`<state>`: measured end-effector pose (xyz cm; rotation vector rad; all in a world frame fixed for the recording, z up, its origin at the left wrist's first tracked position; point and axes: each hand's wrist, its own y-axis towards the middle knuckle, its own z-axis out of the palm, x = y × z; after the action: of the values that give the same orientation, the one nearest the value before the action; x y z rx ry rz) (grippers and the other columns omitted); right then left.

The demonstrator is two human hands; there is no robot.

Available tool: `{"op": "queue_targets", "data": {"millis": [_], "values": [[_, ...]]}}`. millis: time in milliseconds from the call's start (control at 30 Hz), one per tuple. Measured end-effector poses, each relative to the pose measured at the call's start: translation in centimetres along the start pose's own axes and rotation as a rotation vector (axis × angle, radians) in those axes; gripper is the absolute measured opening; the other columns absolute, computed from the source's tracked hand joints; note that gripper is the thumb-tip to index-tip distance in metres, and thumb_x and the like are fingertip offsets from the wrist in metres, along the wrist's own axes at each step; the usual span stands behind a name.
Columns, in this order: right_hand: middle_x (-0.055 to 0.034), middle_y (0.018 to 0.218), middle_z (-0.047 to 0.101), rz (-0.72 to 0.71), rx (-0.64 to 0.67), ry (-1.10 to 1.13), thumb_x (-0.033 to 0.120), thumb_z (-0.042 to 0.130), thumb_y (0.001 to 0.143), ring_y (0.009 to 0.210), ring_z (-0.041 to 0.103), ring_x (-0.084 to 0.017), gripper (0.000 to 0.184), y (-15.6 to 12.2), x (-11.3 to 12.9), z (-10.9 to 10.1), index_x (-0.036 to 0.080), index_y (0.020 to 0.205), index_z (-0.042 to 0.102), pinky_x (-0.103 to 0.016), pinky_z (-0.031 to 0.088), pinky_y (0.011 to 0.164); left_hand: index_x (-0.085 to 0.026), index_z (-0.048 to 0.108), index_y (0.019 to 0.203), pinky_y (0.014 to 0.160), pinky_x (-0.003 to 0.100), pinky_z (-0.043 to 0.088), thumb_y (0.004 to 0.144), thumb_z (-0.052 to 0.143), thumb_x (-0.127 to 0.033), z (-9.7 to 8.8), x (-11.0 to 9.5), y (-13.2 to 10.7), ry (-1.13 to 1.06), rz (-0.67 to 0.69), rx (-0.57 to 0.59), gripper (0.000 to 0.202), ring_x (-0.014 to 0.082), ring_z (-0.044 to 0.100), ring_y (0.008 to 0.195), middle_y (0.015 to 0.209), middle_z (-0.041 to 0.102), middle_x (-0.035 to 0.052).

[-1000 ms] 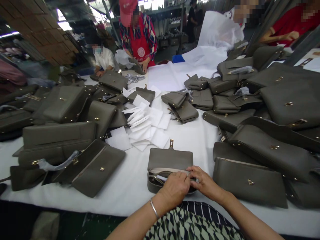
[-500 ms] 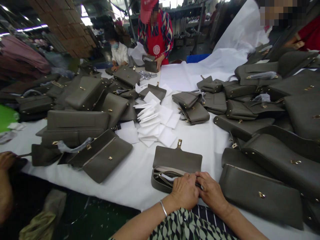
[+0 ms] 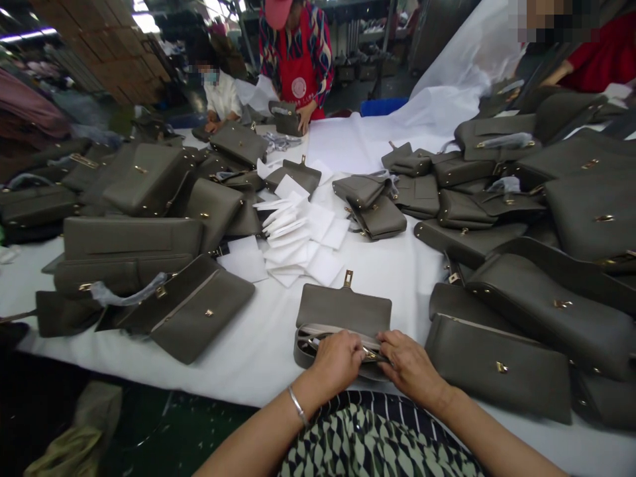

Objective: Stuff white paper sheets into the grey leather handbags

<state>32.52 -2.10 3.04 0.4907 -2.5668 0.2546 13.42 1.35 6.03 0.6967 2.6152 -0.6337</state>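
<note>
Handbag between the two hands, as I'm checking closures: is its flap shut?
No: the handbag is open, its flap folded back away from the left hand and right hand.

Small olive-grey bag point(image 3: 344, 307), flap open

And here's the big table, its white cover point(image 3: 271, 331) showing bare along the front! Right at the near edge sits a small open bag point(image 3: 342, 306), flap laid back. Up the middle, white squares point(image 3: 304, 238) fan out in a loose, overlapping heap, two small bags point(image 3: 380, 215) just beside them. Dark olive bags crowd the left side point(image 3: 132, 238), more pile up on the right point(image 3: 501, 371), and pale translucent sheeting point(image 3: 447, 106) billows at the far end!
</note>
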Motion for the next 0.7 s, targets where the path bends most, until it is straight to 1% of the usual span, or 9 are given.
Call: {"op": "queue_targets", "data": {"millis": [67, 133, 200, 333, 433, 533, 633, 700], "values": [[-0.0088, 0.109, 0.059, -0.001, -0.010, 0.009, 0.011, 0.061, 0.076, 0.102, 0.052, -0.024, 0.010, -0.2, 0.0, 0.2, 0.017, 0.083, 0.059, -0.038, 0.046, 0.092, -0.021, 0.059, 0.084, 0.074, 0.034, 0.050, 0.089, 0.046, -0.031, -0.2, 0.2, 0.0, -0.016, -0.023, 0.000, 0.017, 0.0230, 0.065, 0.083, 0.088, 0.067, 0.0044], [-0.0090, 0.110, 0.059, -0.007, -0.004, 0.017, 0.011, 0.060, 0.076, 0.102, 0.052, -0.024, 0.008, -0.3, -0.1, 0.2, 0.017, 0.083, 0.059, -0.038, 0.046, 0.091, -0.019, 0.058, 0.090, 0.072, 0.035, 0.051, 0.089, 0.043, -0.029, -0.2, 0.3, 0.0, 0.011, -0.017, 0.000, 0.018, 0.0242, 0.066, 0.082, 0.090, 0.068, 0.0065], [-0.0093, 0.111, 0.058, -0.020, 0.007, 0.010, 0.012, 0.059, 0.077, 0.102, 0.052, -0.024, 0.008, -0.4, -0.1, 0.2, 0.017, 0.083, 0.058, -0.039, 0.047, 0.090, -0.018, 0.057, 0.093, 0.070, 0.036, 0.051, 0.089, 0.041, -0.029, -0.4, 0.4, -0.2, 0.028, -0.023, 0.033, 0.020, 0.0254, 0.066, 0.080, 0.089, 0.069, 0.0082], [-0.0105, 0.112, 0.058, -0.062, 0.006, -0.040, 0.011, 0.055, 0.078, 0.101, 0.053, -0.025, 0.011, -0.9, 0.0, 0.3, 0.017, 0.087, 0.058, -0.042, 0.047, 0.091, -0.017, 0.058, 0.090, 0.068, 0.036, 0.050, 0.087, 0.042, -0.030, -1.4, 1.2, -0.9, 0.048, -0.047, 0.073, 0.020, 0.0271, 0.067, 0.078, 0.085, 0.069, 0.0097], [-0.0103, 0.113, 0.059, -0.101, -0.014, -0.064, 0.014, 0.052, 0.081, 0.102, 0.054, -0.025, 0.012, -1.4, 0.0, 0.7, 0.018, 0.090, 0.058, -0.044, 0.048, 0.092, -0.017, 0.059, 0.087, 0.067, 0.035, 0.049, 0.086, 0.043, -0.031, -2.6, 2.1, -1.5, 0.028, -0.075, 0.121, 0.022, 0.0277, 0.067, 0.080, 0.085, 0.069, 0.0108], [-0.0101, 0.113, 0.060, -0.138, -0.038, -0.073, 0.016, 0.050, 0.083, 0.101, 0.055, -0.025, 0.011, -1.6, -0.4, 1.2, 0.020, 0.090, 0.058, -0.043, 0.050, 0.090, -0.017, 0.061, 0.085, 0.067, 0.034, 0.048, 0.084, 0.046, -0.031, -3.8, 3.1, -2.1, 0.000, -0.115, 0.173, 0.020, 0.0277, 0.067, 0.082, 0.086, 0.069, 0.0111], [-0.0097, 0.112, 0.060, -0.170, -0.042, -0.080, 0.019, 0.050, 0.084, 0.101, 0.056, -0.024, 0.009, -1.7, -1.0, 1.6, 0.021, 0.088, 0.058, -0.042, 0.052, 0.089, -0.019, 0.061, 0.081, 0.067, 0.033, 0.047, 0.080, 0.049, -0.028, -4.9, 4.5, -2.5, -0.009, -0.165, 0.155, 0.015, 0.0262, 0.065, 0.080, 0.084, 0.069, 0.0088], [-0.0096, 0.112, 0.061, -0.181, -0.042, -0.087, 0.020, 0.050, 0.085, 0.101, 0.057, -0.024, 0.009, -1.7, -1.5, 1.6, 0.021, 0.088, 0.058, -0.041, 0.052, 0.089, -0.020, 0.060, 0.077, 0.068, 0.033, 0.046, 0.078, 0.049, -0.026, -5.7, 5.9, -2.9, -0.022, -0.214, 0.123, 0.013, 0.0253, 0.064, 0.079, 0.083, 0.069, 0.0074]]}}
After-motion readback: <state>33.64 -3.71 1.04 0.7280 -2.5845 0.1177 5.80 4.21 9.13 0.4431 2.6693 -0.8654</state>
